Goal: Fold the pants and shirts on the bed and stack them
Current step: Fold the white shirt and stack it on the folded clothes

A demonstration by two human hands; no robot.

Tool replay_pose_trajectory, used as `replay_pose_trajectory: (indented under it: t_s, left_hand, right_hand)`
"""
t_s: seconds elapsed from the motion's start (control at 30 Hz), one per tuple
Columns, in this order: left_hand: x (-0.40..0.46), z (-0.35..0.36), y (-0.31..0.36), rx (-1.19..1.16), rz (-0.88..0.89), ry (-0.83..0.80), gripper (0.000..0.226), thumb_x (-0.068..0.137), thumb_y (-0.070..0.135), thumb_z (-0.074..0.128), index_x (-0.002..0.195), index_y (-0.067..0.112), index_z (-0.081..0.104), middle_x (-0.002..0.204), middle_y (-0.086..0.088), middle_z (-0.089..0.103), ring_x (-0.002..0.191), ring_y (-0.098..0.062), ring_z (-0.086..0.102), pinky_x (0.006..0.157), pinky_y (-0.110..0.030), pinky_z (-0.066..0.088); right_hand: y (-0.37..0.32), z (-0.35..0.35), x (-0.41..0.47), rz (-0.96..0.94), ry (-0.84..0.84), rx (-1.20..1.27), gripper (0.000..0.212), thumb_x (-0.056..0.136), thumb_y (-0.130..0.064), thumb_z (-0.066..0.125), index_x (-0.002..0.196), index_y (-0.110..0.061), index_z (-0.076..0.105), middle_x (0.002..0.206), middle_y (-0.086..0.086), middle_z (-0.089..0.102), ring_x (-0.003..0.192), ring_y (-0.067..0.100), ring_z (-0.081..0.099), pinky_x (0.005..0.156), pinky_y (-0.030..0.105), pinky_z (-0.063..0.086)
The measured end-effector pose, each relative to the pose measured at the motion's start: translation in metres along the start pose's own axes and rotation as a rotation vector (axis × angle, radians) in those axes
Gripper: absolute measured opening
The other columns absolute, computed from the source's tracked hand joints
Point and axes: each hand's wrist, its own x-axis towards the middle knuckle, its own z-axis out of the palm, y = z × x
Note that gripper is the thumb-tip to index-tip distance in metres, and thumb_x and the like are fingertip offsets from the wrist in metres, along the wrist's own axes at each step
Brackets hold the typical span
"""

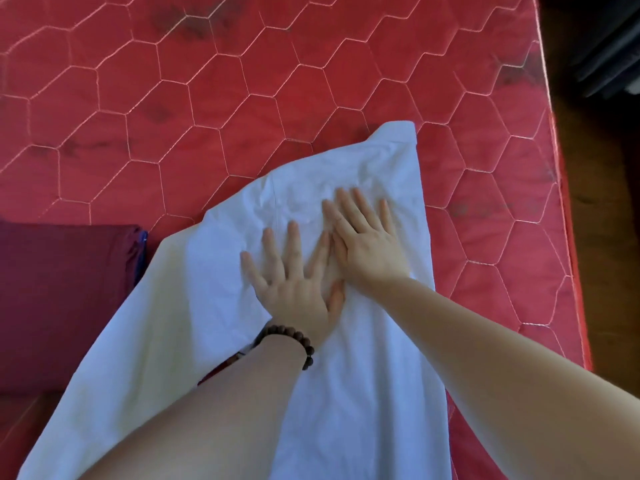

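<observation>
White garment lies across the lower centre of the red mattress. It appears thin, limp and creased — best taken at corners or hems. Left hand and right hand press flat, fingers spread, gripping nothing. Folded maroon garment sits lower left; mattress edge close at right — open room upper left.

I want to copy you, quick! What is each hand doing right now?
Left hand: open, flat, fingers spread, pressing on the white garment, holding nothing.
Right hand: open, flat on the same garment, holding nothing.
</observation>
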Motion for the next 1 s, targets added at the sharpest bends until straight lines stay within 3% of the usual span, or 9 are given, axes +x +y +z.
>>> replay_pose_trajectory:
  t_s: [0.1, 0.2, 0.33, 0.43, 0.57, 0.63, 0.73, 0.87, 1.0]
  left_hand:
    - [0.001, -0.001, 0.000, 0.000, 0.002, -0.002, 0.070, 0.085, 0.058, 0.026, 0.152, 0.038, 0.018, 0.162, -0.007, 0.012, 0.147, -0.039, 0.004, 0.111, -0.067, 0.008]
    - [0.003, -0.001, 0.000, -0.018, 0.003, 0.008, 0.071, 0.082, 0.056, 0.030, 0.150, 0.038, 0.024, 0.161, -0.008, 0.015, 0.147, -0.038, 0.008, 0.111, -0.067, 0.010]
    - [0.004, 0.000, -0.001, -0.049, 0.034, 0.061, 0.070, 0.081, 0.055, 0.040, 0.148, 0.036, 0.034, 0.160, -0.008, 0.019, 0.146, -0.039, 0.011, 0.111, -0.068, 0.009]
    - [0.003, -0.001, -0.001, -0.048, 0.033, 0.073, 0.069, 0.082, 0.055, 0.041, 0.148, 0.036, 0.034, 0.160, -0.009, 0.020, 0.146, -0.040, 0.012, 0.111, -0.068, 0.007]
    - [0.006, -0.002, 0.002, -0.028, -0.014, -0.008, 0.069, 0.085, 0.060, 0.015, 0.150, 0.041, 0.009, 0.161, -0.006, 0.014, 0.147, -0.040, 0.002, 0.112, -0.067, 0.000]
    - [0.007, -0.001, 0.002, -0.029, -0.042, -0.036, 0.067, 0.083, 0.059, 0.002, 0.147, 0.042, -0.003, 0.162, -0.003, 0.002, 0.147, -0.038, -0.009, 0.111, -0.065, -0.007]
    - [0.005, 0.000, 0.001, -0.088, -0.017, -0.071, 0.060, 0.092, 0.059, 0.009, 0.147, 0.047, -0.010, 0.161, 0.002, -0.017, 0.145, -0.034, -0.022, 0.112, -0.063, -0.013]
    - [-0.001, -0.015, -0.004, -0.256, 0.011, -0.097, 0.055, 0.100, 0.040, 0.030, 0.153, 0.034, 0.013, 0.163, 0.000, -0.005, 0.148, -0.024, -0.016, 0.117, -0.049, -0.014]
    - [-0.051, -0.043, -0.004, -0.671, 0.025, -0.203, 0.049, 0.100, 0.019, 0.039, 0.148, 0.015, 0.030, 0.161, -0.005, 0.011, 0.149, -0.021, 0.000, 0.119, -0.036, 0.005]
  right_hand:
    - [-0.002, -0.006, 0.034, -0.042, -0.022, -0.057, 0.054, 0.098, -0.042, 0.011, 0.152, -0.037, 0.013, 0.162, -0.004, 0.006, 0.149, 0.018, -0.004, 0.114, 0.039, -0.024]
    - [0.013, -0.011, 0.050, 0.003, -0.009, -0.165, 0.056, 0.096, -0.052, 0.006, 0.151, -0.041, 0.010, 0.162, -0.004, 0.008, 0.149, 0.016, -0.001, 0.114, 0.048, -0.021]
    - [0.050, -0.022, 0.050, 0.186, 0.021, -0.226, 0.055, 0.100, -0.053, 0.011, 0.152, -0.038, 0.012, 0.162, -0.012, 0.003, 0.149, 0.017, -0.008, 0.111, 0.057, -0.021]
    - [0.035, -0.026, 0.037, 0.227, 0.084, -0.107, 0.052, 0.102, -0.038, 0.023, 0.152, -0.025, 0.022, 0.163, -0.002, 0.001, 0.149, 0.021, -0.008, 0.114, 0.057, -0.017]
    - [-0.028, -0.020, -0.025, 0.041, 0.101, 0.294, 0.050, 0.101, -0.029, 0.023, 0.147, -0.014, 0.037, 0.160, 0.003, 0.015, 0.149, 0.020, 0.004, 0.121, 0.046, 0.003]
    - [-0.047, -0.013, -0.065, 0.084, 0.060, 0.370, 0.047, 0.104, -0.030, 0.025, 0.148, -0.015, 0.036, 0.159, -0.002, 0.017, 0.149, 0.016, 0.006, 0.121, 0.040, 0.003]
    - [-0.057, -0.001, -0.108, 0.176, 0.032, 0.402, 0.045, 0.104, -0.020, 0.031, 0.149, -0.014, 0.030, 0.156, -0.007, 0.013, 0.149, 0.014, 0.005, 0.121, 0.036, -0.001]
    - [-0.055, 0.002, -0.131, 0.229, 0.003, 0.314, 0.049, 0.104, -0.016, 0.032, 0.152, -0.014, 0.023, 0.159, -0.005, 0.011, 0.148, 0.012, 0.000, 0.119, 0.029, -0.009]
    - [-0.064, 0.000, -0.154, 0.246, -0.102, 0.185, 0.050, 0.103, -0.023, 0.033, 0.152, -0.021, 0.023, 0.162, 0.001, 0.007, 0.149, 0.016, -0.006, 0.119, 0.037, -0.008]
